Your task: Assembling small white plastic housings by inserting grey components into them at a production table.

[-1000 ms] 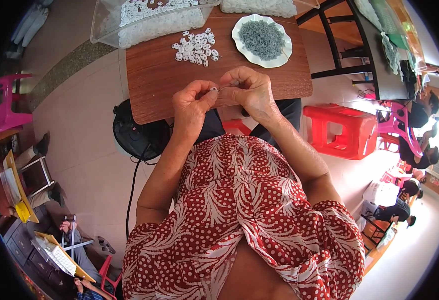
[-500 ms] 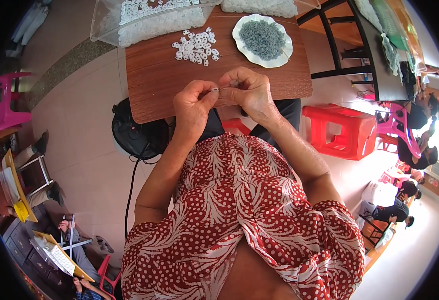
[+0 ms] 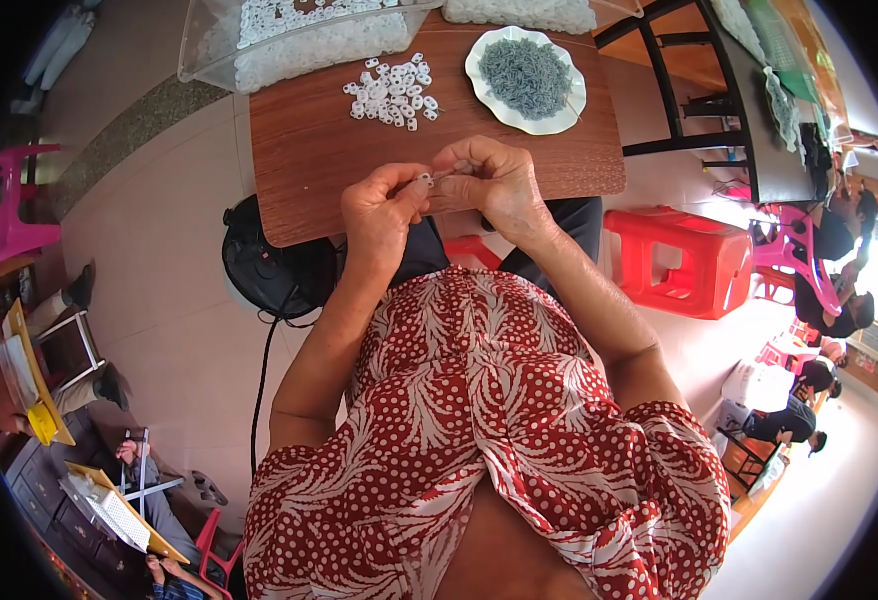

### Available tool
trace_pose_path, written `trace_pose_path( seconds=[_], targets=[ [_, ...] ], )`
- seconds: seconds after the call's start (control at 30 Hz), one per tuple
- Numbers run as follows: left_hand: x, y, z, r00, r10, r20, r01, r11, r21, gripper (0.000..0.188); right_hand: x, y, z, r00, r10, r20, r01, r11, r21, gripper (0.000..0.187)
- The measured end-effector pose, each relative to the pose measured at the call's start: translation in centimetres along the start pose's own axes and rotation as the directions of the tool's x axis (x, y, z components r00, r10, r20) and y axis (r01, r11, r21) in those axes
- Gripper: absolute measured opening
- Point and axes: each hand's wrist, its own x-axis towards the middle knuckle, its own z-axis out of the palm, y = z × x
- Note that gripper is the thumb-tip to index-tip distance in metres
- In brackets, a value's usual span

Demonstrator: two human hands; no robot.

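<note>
My left hand (image 3: pixel 381 212) pinches a small white plastic piece with dark holes (image 3: pixel 426 181) between thumb and fingertips. Close by on its right, my right hand (image 3: pixel 499 187) is closed in a pinch; what its fingertips hold is too small to make out. Both hands are just above the near part of a brown wooden table (image 3: pixel 309 180). Beyond them lies a loose pile of similar white two-holed pieces (image 3: pixel 392 94). To the right of the pile, a white scalloped plate (image 3: pixel 549 125) bears a heap of small grey-green parts (image 3: pixel 524 78).
A clear plastic bin of white pieces (image 3: pixel 324 50) stands at the table's far left, another (image 3: pixel 519 12) beside it. A red plastic stool (image 3: pixel 679 262) is at the right. Left of my legs is a black bag (image 3: pixel 274 262) with a cord. Several people sit in the room's far right.
My left hand has shifted slightly left, and the white piece in its fingertips shows its holes more plainly. My right hand has barely moved.
</note>
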Motion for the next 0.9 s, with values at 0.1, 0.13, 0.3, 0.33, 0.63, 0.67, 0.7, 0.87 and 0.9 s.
trace_pose_path(
  seconds=[0.1, 0.13, 0.3, 0.33, 0.63, 0.67, 0.7, 0.87, 0.9],
  targets=[
    [0.2, 0.2, 0.1, 1.0, -0.007, 0.003, 0.007, 1.0, -0.013, 0.012, 0.0, 0.0, 0.1, 1.0, 0.019, -0.002, -0.019, 1.0, 0.009, 0.013],
    [0.1, 0.1, 0.2, 1.0, 0.001, -0.007, -0.001, 1.0, 0.016, 0.011, 0.0, 0.1, 0.2, 1.0, 0.023, 0.001, -0.023, 0.999, -0.025, 0.012],
    [0.1, -0.4, 0.6, 0.997, 0.018, -0.07, -0.017, 1.0, 0.012, 0.009, 0.3, 1.3, 0.8, 0.996, -0.08, -0.046, 0.069, 0.976, -0.208, 0.008],
    [0.1, -0.7, 0.6, 0.996, 0.014, -0.083, -0.013, 1.0, 0.011, 0.009, 0.4, 1.9, 0.9, 0.993, -0.089, -0.072, 0.067, 0.963, -0.262, 0.007],
    [1.2, -2.8, -0.5, 0.993, -0.097, -0.074, 0.089, 0.99, -0.106, 0.01, 1.9, 3.8, 1.1, 0.998, 0.066, -0.014, -0.067, 0.997, -0.027, 0.01],
    [1.4, -2.6, -0.8, 0.993, -0.094, -0.076, 0.085, 0.991, -0.107, 0.01, 2.3, 3.5, 0.9, 0.998, 0.064, -0.011, -0.064, 0.998, -0.029, 0.01],
    [1.5, -2.3, -1.2, 0.986, -0.137, -0.094, 0.126, 0.986, -0.11, 0.011, 3.0, 3.1, 0.6, 0.997, -0.061, -0.05, 0.046, 0.967, -0.252, 0.01],
    [2.3, -2.0, -1.7, 0.971, -0.186, -0.149, 0.163, 0.974, -0.156, 0.011, 8.2, 5.2, -0.8, 0.93, -0.344, -0.128, 0.167, 0.706, -0.688, 0.017],
    [2.3, -2.0, -1.8, 0.972, -0.183, -0.145, 0.16, 0.974, -0.159, 0.011, 9.2, 5.8, -0.7, 0.905, -0.41, -0.113, 0.183, 0.615, -0.767, 0.018]
  ],
)
